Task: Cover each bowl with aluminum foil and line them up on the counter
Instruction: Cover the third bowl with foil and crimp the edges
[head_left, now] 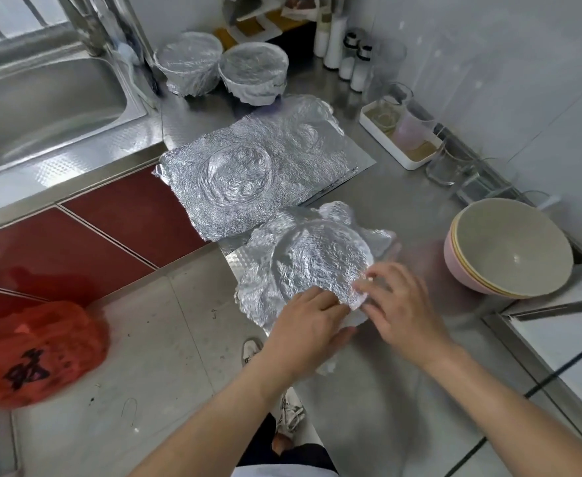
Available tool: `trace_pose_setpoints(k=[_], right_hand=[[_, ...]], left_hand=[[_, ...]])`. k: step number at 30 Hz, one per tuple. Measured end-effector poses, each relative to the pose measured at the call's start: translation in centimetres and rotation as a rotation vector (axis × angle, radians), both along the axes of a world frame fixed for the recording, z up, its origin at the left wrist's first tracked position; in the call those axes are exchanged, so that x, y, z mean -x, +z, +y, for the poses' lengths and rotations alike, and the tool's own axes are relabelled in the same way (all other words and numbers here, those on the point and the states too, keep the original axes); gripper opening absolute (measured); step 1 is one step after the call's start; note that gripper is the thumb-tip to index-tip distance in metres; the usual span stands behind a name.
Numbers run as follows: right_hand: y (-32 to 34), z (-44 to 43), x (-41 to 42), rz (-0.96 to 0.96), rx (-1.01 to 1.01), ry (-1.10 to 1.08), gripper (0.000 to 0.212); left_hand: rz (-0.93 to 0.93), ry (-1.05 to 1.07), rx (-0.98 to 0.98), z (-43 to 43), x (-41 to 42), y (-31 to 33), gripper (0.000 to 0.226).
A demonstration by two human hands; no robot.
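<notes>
A bowl draped in crumpled aluminum foil [313, 256] sits at the counter's front edge. My left hand [308, 330] wraps around its near side and folds the foil down over the rim. My right hand [398, 304] pinches the foil edge at the bowl's near right rim. Two foil-covered bowls stand side by side at the back, one on the left [189, 62] and one on the right [253, 70]. Loose foil sheets [248, 166] with round dents lie flat in the middle of the counter. A stack of bare bowls [506, 249], grey on top and pink below, sits to the right.
A steel sink [41, 98] lies at the left. A white tray [396, 132] with glasses and several bottles [351, 56] line the back right wall. A red plastic bag [34, 349] hangs at the lower left, over the tiled floor.
</notes>
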State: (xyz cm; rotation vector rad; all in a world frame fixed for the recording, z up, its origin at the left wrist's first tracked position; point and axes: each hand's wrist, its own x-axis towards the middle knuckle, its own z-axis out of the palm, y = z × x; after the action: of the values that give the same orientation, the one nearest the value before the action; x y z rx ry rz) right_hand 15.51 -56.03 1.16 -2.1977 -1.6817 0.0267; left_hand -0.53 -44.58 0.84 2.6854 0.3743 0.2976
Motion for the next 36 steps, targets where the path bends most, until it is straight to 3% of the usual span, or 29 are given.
trace_pose_setpoints(k=[3,7,15,23,27,31,36], right_hand=[[-1.0,-0.3,-0.4,0.292,-0.114,-0.252,0.048],[-1.3,0.0,0.6,0.599,-0.186,-0.580,0.037],[-0.9,1.8,0.3,0.606,-0.158,-0.598,0.015],[-0.5,2.4,-0.3,0.705,-0.145,-0.585,0.023],[-0.2,0.1,-0.3,0.756,-0.044,-0.533,0.030],[-0.7,-0.8,0.7,0.714,0.048,-0.436,0.019],[-1.9,-0.5,1.6,0.757,-0.061,-0.516,0.010]], left_hand=[[-0.004,-0.054,0.005,0.5,0.6,0.4,0.029],[-0.020,-0.012,-0.045,0.9,1.2,0.0,0.018],[-0.069,0.035,-0.061,-0.9,-0.8,-1.0,0.022],[-0.041,0.213,0.029,-2.4,-3.3,-1.1,0.024],[-0.037,0.298,0.097,-2.7,-4.3,-0.7,0.029],[-0.055,0.307,0.116,-2.6,-4.5,-0.9,0.029],[-0.061,0.336,0.163,-2.9,-4.7,-0.6,0.029]])
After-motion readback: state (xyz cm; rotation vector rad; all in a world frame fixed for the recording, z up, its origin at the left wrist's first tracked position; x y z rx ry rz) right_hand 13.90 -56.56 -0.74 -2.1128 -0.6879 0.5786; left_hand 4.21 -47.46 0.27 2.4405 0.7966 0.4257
